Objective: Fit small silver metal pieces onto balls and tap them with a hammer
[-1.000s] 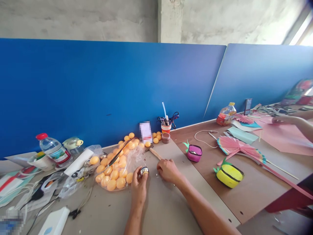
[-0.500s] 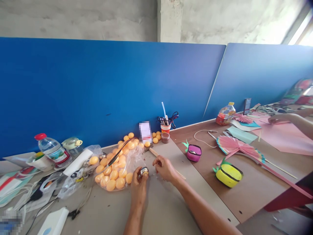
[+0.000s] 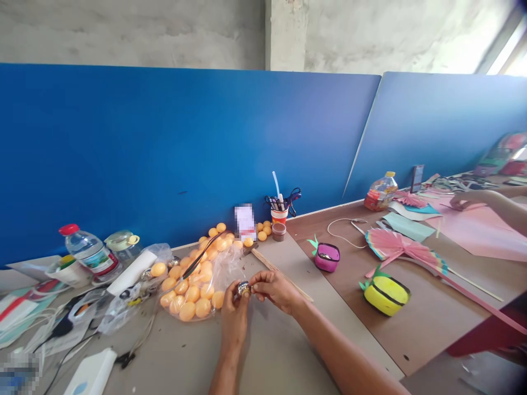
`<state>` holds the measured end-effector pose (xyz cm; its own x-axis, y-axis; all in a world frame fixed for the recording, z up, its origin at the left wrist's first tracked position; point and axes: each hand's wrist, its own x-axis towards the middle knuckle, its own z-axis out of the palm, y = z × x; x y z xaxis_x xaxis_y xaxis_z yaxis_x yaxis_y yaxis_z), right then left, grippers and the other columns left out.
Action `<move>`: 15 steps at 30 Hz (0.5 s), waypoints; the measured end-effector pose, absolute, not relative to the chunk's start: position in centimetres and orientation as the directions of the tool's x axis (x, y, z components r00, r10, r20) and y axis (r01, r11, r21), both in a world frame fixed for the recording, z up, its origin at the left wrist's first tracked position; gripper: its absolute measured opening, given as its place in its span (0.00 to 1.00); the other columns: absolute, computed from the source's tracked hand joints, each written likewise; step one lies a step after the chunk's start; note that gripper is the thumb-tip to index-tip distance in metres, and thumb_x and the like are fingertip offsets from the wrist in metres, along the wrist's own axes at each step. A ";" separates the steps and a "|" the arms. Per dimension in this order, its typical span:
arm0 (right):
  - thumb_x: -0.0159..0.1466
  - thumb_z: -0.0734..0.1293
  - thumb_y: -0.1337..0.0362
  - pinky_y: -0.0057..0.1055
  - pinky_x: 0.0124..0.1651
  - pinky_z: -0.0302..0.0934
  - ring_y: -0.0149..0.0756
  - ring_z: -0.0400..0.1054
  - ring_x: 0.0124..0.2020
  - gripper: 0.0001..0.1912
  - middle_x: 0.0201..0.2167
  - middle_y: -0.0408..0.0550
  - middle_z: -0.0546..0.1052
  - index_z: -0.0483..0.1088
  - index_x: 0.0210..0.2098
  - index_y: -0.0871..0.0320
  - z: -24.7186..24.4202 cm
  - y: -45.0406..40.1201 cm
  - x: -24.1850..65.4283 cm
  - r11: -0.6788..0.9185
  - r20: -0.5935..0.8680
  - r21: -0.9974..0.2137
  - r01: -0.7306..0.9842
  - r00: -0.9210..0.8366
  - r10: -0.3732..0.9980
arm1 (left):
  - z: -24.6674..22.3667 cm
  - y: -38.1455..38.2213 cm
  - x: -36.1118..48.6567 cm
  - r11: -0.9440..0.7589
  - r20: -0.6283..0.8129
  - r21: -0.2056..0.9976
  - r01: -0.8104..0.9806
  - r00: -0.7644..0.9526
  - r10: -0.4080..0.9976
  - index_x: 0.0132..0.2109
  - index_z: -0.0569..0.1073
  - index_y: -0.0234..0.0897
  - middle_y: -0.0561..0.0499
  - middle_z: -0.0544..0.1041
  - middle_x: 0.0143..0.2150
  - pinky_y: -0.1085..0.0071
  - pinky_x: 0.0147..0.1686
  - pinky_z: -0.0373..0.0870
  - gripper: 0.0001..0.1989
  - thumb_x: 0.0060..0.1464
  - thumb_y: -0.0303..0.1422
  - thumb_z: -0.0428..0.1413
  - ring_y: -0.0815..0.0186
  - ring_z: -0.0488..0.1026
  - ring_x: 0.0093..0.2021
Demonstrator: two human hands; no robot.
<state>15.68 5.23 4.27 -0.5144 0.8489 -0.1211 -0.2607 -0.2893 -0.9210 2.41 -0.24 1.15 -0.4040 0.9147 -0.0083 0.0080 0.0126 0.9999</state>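
Observation:
My left hand (image 3: 234, 312) holds a small ball (image 3: 244, 287) between thumb and fingers, just above the grey tabletop. The ball has a shiny silver, beaded-looking surface, with a bit of orange showing low down. My right hand (image 3: 274, 291) is closed in a pinch, its fingertips against the ball's right side. Whatever sits in that pinch is too small to make out. Left of my hands lies a clear plastic bag of orange balls (image 3: 191, 293). A thin wooden stick (image 3: 284, 273) lies beyond my right hand.
A cup of pens and scissors (image 3: 279, 215) and a small round tub (image 3: 279, 231) stand by the blue partition. Purple (image 3: 327, 258) and yellow (image 3: 386, 294) pouches lie to the right, near a pink paper fan (image 3: 391, 245). Bottles and cables crowd the left. Another person's hand (image 3: 469, 200) works far right.
My right hand has moved left and slightly down, from apart from the ball to touching its side. My left hand and the ball have stayed almost in place.

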 end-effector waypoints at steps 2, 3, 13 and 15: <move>0.45 0.73 0.64 0.26 0.24 0.48 0.23 0.57 0.18 0.10 0.22 0.40 0.73 0.70 0.26 0.60 4.0 5.3 15.6 -0.270 -0.128 -0.935 -0.232 -0.488 0.863 | 1.0 -0.2 2.4 0.002 0.001 1.000 0.007 -0.404 0.915 0.48 0.71 0.38 0.44 0.78 0.45 0.62 0.44 0.72 0.24 0.46 0.46 0.59 0.58 0.77 0.42; 0.46 0.72 0.64 0.26 0.24 0.47 0.23 0.56 0.18 0.09 0.21 0.39 0.72 0.69 0.26 0.59 3.9 5.3 15.5 -0.255 -0.127 -0.942 -0.217 -0.472 0.872 | 0.9 -0.1 2.5 -0.006 0.008 1.000 0.008 -0.401 0.916 0.48 0.71 0.38 0.44 0.78 0.45 0.63 0.44 0.72 0.24 0.46 0.46 0.59 0.58 0.77 0.42; 0.47 0.69 0.66 0.27 0.26 0.46 0.24 0.52 0.19 0.03 0.15 0.36 0.64 0.69 0.21 0.59 4.2 5.0 15.2 -0.189 -0.136 -0.977 -0.097 -0.402 0.906 | 1.0 -0.4 2.6 -0.027 0.055 0.997 0.078 -0.383 0.922 0.48 0.73 0.38 0.44 0.79 0.43 0.62 0.43 0.73 0.24 0.45 0.46 0.60 0.58 0.77 0.41; 0.47 0.69 0.66 0.27 0.26 0.47 0.24 0.53 0.19 0.04 0.15 0.36 0.64 0.70 0.21 0.58 4.0 5.0 15.2 -0.203 -0.142 -0.973 -0.107 -0.417 0.898 | 0.9 -0.3 2.6 -0.025 0.061 0.995 0.096 -0.384 0.921 0.48 0.73 0.38 0.45 0.80 0.43 0.62 0.43 0.72 0.24 0.46 0.46 0.60 0.57 0.77 0.41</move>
<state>15.21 5.02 4.02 -0.4174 0.8976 -0.1418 -0.1065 -0.2033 -0.9733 2.58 -0.35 0.93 -0.3841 0.9213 0.0605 0.0957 -0.0254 0.9951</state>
